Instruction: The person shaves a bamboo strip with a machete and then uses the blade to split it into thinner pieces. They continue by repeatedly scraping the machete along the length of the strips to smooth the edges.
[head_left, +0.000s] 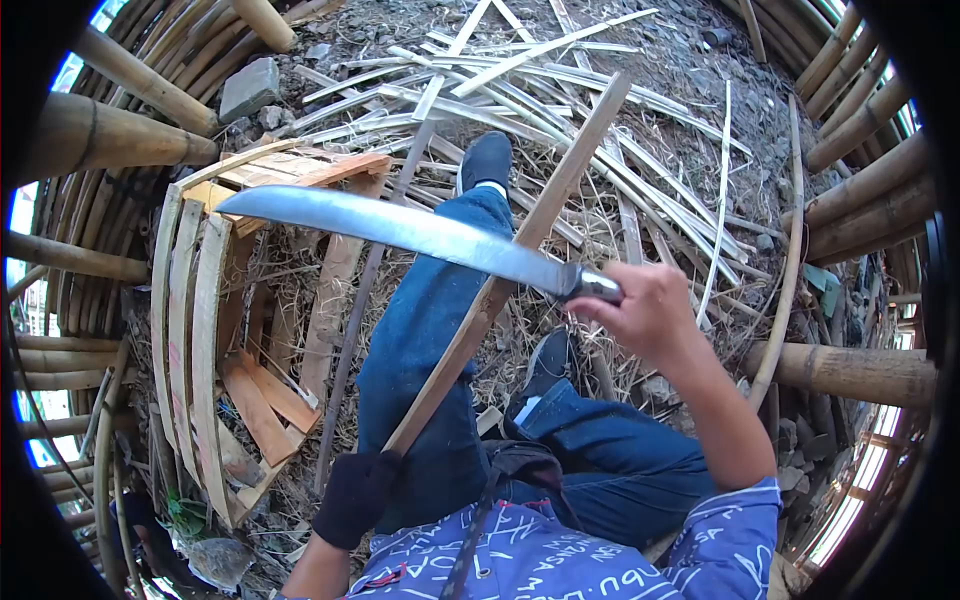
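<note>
My right hand (648, 312) is wrapped round the handle of a machete (390, 228), whose long, slightly curved blade points to the left. The blade crosses over a long wooden strip (568, 185) in this view. My left hand (356, 500), in a black glove, is closed round the lower end of that strip, by my thigh. From there the strip slants up and away to the right, across my jeans (425, 350). The fingers of the gloved hand are mostly hidden.
A slatted wooden crate (185, 330) lies on its side at the left, loose wood pieces inside. Many thin split strips (520, 80) litter the ground ahead. Bamboo poles (850, 375) line both sides, and a grey block (250, 90) sits at the upper left.
</note>
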